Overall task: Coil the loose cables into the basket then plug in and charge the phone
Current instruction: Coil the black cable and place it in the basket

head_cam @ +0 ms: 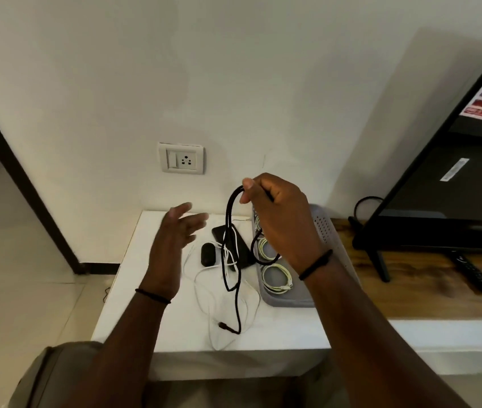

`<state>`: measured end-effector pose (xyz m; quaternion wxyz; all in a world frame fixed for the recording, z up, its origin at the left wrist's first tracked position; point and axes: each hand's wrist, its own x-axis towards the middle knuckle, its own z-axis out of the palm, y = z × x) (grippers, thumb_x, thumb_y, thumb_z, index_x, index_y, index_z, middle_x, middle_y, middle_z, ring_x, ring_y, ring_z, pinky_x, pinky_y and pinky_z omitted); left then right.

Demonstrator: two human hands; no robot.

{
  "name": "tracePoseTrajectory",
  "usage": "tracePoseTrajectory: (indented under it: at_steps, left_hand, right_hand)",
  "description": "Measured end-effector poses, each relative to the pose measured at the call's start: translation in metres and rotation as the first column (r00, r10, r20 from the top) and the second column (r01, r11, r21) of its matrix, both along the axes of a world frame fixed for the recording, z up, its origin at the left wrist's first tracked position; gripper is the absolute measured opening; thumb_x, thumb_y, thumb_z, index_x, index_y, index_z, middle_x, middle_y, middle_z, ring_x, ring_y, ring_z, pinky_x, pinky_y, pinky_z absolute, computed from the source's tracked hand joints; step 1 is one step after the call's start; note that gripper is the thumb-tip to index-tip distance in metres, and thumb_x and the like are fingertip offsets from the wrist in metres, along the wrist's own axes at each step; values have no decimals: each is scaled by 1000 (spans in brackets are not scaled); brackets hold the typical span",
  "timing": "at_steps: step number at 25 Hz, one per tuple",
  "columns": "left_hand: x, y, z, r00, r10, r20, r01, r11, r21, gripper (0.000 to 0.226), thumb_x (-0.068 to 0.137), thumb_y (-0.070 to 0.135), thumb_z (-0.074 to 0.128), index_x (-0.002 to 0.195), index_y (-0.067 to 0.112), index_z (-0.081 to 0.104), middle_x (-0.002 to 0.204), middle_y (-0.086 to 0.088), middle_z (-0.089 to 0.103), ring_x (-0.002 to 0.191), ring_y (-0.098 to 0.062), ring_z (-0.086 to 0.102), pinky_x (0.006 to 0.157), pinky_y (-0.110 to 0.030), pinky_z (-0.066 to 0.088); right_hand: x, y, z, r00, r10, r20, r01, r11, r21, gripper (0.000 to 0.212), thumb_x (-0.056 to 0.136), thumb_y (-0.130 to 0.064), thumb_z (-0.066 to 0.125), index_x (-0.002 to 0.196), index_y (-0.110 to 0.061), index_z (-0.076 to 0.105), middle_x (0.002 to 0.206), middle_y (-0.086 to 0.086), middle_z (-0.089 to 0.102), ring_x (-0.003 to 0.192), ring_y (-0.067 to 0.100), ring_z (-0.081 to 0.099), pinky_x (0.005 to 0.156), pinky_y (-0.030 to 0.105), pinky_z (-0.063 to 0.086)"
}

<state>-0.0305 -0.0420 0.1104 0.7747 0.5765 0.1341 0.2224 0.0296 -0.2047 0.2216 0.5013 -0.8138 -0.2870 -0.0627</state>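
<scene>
Your right hand (275,219) pinched the looped black cable (232,245) above the surface (278,328); your left hand (175,240) hovered spread, empty, near the phone (244,248) beside the basket (325,228).

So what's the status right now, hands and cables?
Right hand holds black cable up in loops. Left hand open, empty. Two coils in basket. White cable loose over phone.

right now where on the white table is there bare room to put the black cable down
Bare patches: the white table's left strip under the left hand, and its front right corner below the basket. Crowded: the middle, with phone, black case and loose white cables.
</scene>
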Motion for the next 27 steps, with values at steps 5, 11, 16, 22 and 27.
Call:
tracePoseTrajectory:
  at_steps: [5,11,16,22,27]
  left_hand:
    - [-16,-61,35,844,-536,-5,527,828,190,21,93,33,57,93,16,69,60,-12,56,54,-25,58,68,-39,54]
    - [-38,-51,18,840,-515,-169,538,830,146,30,93,36,50,83,12,64,56,1,29,47,-12,26,50,-27,39]
    - [-40,-68,29,928,-363,-82,329,903,-275,29,97,28,47,93,4,64,65,-5,54,49,-16,50,56,-30,44]
    - [-45,-78,52,949,-309,57,300,835,-462,36,98,25,44,120,0,58,118,-16,69,107,-25,66,72,-27,53]
    - [-50,-84,75,906,-421,48,411,848,-336,48,102,33,36,133,-1,50,123,-18,66,119,-28,62,97,-44,45]
  right_hand:
    - [9,-29,22,995,-9,95,22,989,-145,31,97,-36,55,75,-18,68,67,-5,64,54,4,50,56,11,36]
    - [46,-84,44,906,-355,228,375,926,-50,35,99,-40,51,81,-15,68,68,-8,62,60,6,53,59,26,39]
    - [12,-68,7,803,-405,437,577,709,-404,34,90,-47,58,112,-22,62,110,8,58,103,30,54,85,41,46]
    - [-81,-45,-69,988,-20,-154,-6,986,-165,44,92,-55,48,77,-17,64,72,-1,68,69,14,65,70,41,54]
    - [-85,-50,-65,990,74,-124,-73,997,16,8,89,-21,68,82,-19,65,74,-13,66,73,6,63,65,17,47]
